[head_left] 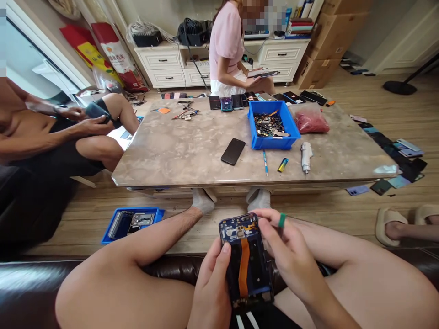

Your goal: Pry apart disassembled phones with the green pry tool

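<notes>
An opened phone body (255, 269) with a long orange flex cable (244, 269) down its middle lies in my left hand (216, 283), whose fingers and thumb grip its left side. At the phone's upper right corner is my right hand (283, 242), its fingers bent. A small tool with a green end (281, 220) sticks out between those fingers; the rest of it is hidden. Circuit parts show along the phone's top edge. Beyond my knees, a dark phone (233, 151) lies on the table (178, 155), left of a pencil-like blue stick (265, 163).
On the table are a blue bin of small parts (254, 139), a red bag (311, 122), a white power driver (306, 157), a lighter (283, 165) and several phones. One person sits at the left holding a device, another behind the table. A blue tray (158, 214) sits on the floor.
</notes>
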The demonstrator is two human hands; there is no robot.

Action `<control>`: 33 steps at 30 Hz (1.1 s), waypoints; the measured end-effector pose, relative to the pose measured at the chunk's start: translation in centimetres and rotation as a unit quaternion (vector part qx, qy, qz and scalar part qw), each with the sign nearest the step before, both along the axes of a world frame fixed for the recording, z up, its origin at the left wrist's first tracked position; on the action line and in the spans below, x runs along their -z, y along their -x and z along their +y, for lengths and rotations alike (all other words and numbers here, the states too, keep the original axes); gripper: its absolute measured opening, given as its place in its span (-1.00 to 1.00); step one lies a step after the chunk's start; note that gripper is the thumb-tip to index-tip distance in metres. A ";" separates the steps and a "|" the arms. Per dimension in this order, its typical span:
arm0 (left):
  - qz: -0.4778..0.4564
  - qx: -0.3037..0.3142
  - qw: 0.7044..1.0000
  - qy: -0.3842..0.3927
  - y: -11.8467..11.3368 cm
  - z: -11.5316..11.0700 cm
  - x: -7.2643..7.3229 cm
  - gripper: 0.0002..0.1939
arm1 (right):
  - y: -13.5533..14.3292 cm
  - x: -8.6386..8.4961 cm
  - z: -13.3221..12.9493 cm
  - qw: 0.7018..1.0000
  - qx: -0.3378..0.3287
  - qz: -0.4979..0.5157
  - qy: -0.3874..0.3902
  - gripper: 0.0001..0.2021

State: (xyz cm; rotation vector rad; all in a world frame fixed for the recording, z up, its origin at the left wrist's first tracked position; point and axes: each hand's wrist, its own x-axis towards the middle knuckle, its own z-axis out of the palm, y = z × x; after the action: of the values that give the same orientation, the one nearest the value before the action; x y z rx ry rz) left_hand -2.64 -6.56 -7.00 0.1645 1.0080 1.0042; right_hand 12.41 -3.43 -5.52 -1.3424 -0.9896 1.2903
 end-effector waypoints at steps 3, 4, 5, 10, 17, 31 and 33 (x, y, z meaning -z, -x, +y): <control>-0.015 -0.013 0.999 0.036 -0.2 0.7 -0.9 -0.50 | 0.3 0.5 -0.1 0.998 -0.057 0.008 0.029 -0.60; -0.011 -0.010 0.999 0.038 -0.3 1.1 -1.3 -0.52 | 0.4 0.7 -0.2 0.997 -0.066 0.019 0.038 -0.58; -0.002 -0.001 0.999 0.033 -0.3 1.4 -1.7 -0.56 | 0.4 0.7 -0.2 0.996 -0.068 0.030 0.044 -0.57; 0.029 0.040 0.999 0.011 0.0 2.7 -1.7 -0.62 | 1.0 0.9 -0.1 0.997 -0.063 0.042 0.032 -0.59; 0.043 0.077 0.996 -0.009 -0.1 3.7 0.0 -0.62 | 1.5 2.1 0.4 0.999 -0.029 -0.043 0.002 -0.58; 0.026 0.054 0.998 -0.014 -1.0 4.7 1.2 -0.68 | 1.3 3.4 1.7 0.994 -0.014 -0.101 -0.031 -0.58; 0.022 0.044 0.999 -0.004 -0.9 4.8 0.7 -0.67 | 1.4 3.1 1.9 0.994 -0.015 -0.106 -0.032 -0.58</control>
State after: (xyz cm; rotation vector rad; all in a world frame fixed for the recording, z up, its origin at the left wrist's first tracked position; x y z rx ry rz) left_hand -1.76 -1.80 -7.68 0.2355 1.0279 0.9275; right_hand 11.02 -1.55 -8.59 -1.4397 -1.1913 1.1454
